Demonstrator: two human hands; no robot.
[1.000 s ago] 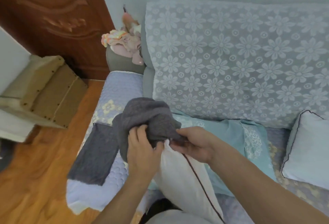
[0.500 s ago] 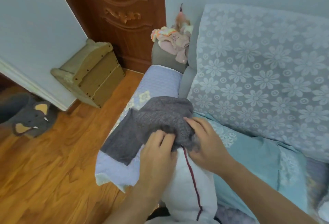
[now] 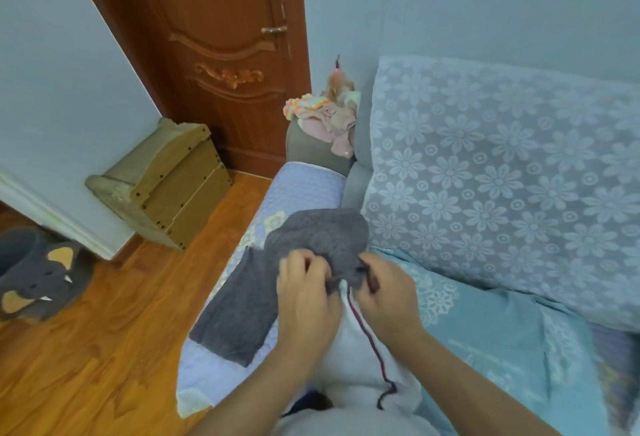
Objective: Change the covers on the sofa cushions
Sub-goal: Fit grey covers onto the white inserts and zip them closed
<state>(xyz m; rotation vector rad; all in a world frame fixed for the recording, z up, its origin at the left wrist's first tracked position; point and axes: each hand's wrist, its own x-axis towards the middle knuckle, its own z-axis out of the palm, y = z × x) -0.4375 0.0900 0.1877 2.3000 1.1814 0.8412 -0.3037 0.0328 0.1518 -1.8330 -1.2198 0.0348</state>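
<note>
A white cushion (image 3: 356, 352) with dark red piping stands in front of me on the sofa seat (image 3: 304, 186). A grey knitted cover (image 3: 322, 238) is bunched over its top corner, and a flat part of the cover trails down to the left. My left hand (image 3: 304, 293) grips the cover's edge on the left side of the cushion. On the right side my right hand (image 3: 384, 293) pinches the same edge, next to the piping. A light blue lace-trimmed cover (image 3: 491, 331) lies on the seat to the right.
The sofa back carries a pale floral lace throw (image 3: 502, 172). Small pink clothes (image 3: 325, 116) are heaped on the grey armrest. A brown door (image 3: 221, 54), a wooden box (image 3: 166, 186) and a grey elephant basket (image 3: 38, 272) stand on the wood floor to the left.
My view has swung left and up, bringing the door and elephant basket into sight. Both hands have stayed on the grey cover's edge at the cushion's top corner.
</note>
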